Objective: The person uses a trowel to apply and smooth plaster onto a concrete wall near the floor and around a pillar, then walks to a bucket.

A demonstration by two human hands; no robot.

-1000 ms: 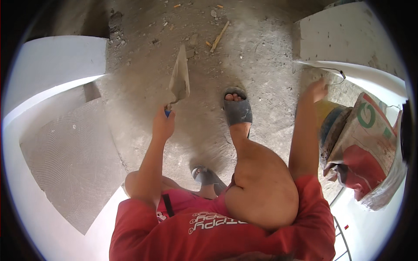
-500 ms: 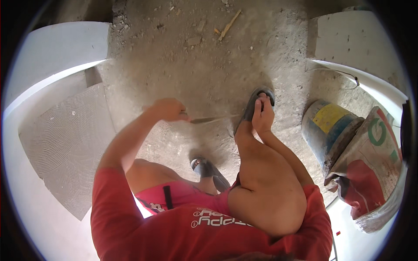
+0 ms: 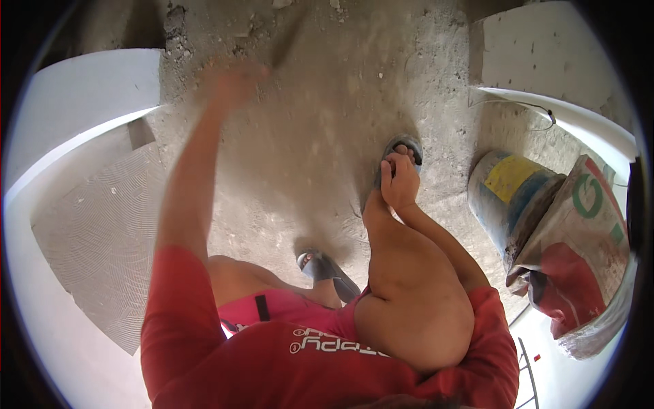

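My left hand [image 3: 235,82] is stretched far forward over the dusty floor, smeared by motion. Its fingers are closed around a trowel [image 3: 287,37], which shows only as a dark blurred strip beyond the hand. Below it the grey concrete floor [image 3: 286,143] carries fine dust and grit. My right hand [image 3: 400,180] lies loosely over my right foot, empty, the thumb apart from the fingers. That foot wears a dark sandal [image 3: 390,144]. My other foot, in a dark sandal [image 3: 334,276], is set back nearer my body.
On the right, a dirty bucket [image 3: 507,180] with a yellow patch lies on its side against a crumpled bag [image 3: 579,252]. A slab with combed ridges [image 3: 102,232] stands at the left. Rubble [image 3: 180,48] lies at the far left, and a thin cable [image 3: 538,112] at the right.
My left hand has swung forward and away from my body, carrying the trowel from near my right foot to the far floor. The right hand stays at the foot.
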